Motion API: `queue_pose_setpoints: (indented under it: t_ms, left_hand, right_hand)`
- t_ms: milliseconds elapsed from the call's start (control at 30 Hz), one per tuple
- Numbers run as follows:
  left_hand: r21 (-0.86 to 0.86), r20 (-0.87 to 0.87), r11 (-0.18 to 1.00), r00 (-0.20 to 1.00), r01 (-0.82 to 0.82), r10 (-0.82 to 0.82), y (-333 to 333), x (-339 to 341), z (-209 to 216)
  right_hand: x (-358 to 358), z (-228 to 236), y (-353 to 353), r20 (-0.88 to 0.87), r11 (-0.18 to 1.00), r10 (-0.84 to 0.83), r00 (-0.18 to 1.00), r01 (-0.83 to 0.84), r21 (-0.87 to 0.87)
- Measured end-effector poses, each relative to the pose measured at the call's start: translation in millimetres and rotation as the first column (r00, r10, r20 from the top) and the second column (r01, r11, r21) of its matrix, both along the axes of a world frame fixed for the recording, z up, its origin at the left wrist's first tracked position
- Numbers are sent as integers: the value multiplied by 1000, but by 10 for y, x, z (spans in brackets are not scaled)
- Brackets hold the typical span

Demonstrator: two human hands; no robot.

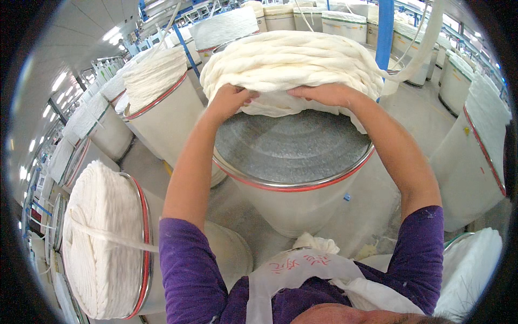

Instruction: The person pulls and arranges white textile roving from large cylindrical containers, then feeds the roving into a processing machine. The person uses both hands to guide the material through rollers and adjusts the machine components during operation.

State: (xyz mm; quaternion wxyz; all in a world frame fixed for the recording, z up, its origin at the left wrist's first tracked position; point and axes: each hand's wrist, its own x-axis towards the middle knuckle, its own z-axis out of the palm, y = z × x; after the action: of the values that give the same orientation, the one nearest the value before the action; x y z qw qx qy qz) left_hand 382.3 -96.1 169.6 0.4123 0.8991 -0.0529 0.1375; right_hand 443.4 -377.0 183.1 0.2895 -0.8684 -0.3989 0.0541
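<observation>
1. Sliver stack on its sliver can: biggest unit here, straight ahead of the wearer. Cream coils sit toward the far part of the can top, so their weight likely bears on that side. Any overhang past the far rim is hidden.
2. Metal plate: grey disc in the can mouth, near part bare, roughly level with the red-banded rim. Probably there as the support face, putting coils at working height.
3. Arms: both reach forward, one each side of the plate, elbows out, forearms converging on the stack. Wide pose likely splits the load and clears the near rim.
4. Thick sliver strand: curves down right of the blue post to the stack's right side. Looks slack, so little pull on the coils, I'd guess.
5. Right hand: partly closed on the stack's lower front edge, fingers pointing inward. Amount gripped is hidden.
6. Left hand: fingers curled, holding the same edge, wrist angled inward. Tips partly buried. Spacing between hands probably stops the edge sagging.
7. Loose flap: hangs between them, lower layer of sliver.
</observation>
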Motion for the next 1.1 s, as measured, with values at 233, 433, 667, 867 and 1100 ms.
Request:
queue_pose_setpoints:
  t_ms: [233, 433, 667, 867, 1100]
  left_hand:
    - [-131, -83, 988, 994, -80, 70, -55, -293, 180]
    - [-123, 65, 988, 992, -97, 105, -80, -416, 235]
    - [204, 439, 959, 894, -198, 91, -122, -487, -113]
    - [347, 711, 779, 688, -523, 145, -284, -487, -433]
    - [435, 778, 699, 628, -567, 25, -200, -530, -655]
  right_hand:
    - [22, 94, 140, -346, 982, -140, 928, 174, 71]
    - [-45, 182, 87, -380, 993, -99, 920, 114, 18]
    - [-233, 164, 171, -595, 934, 133, 793, 100, 343]
    - [-350, 178, 157, -649, 933, 117, 752, 141, 332]
    - [-292, 124, 63, -739, 951, 129, 661, 129, 281]
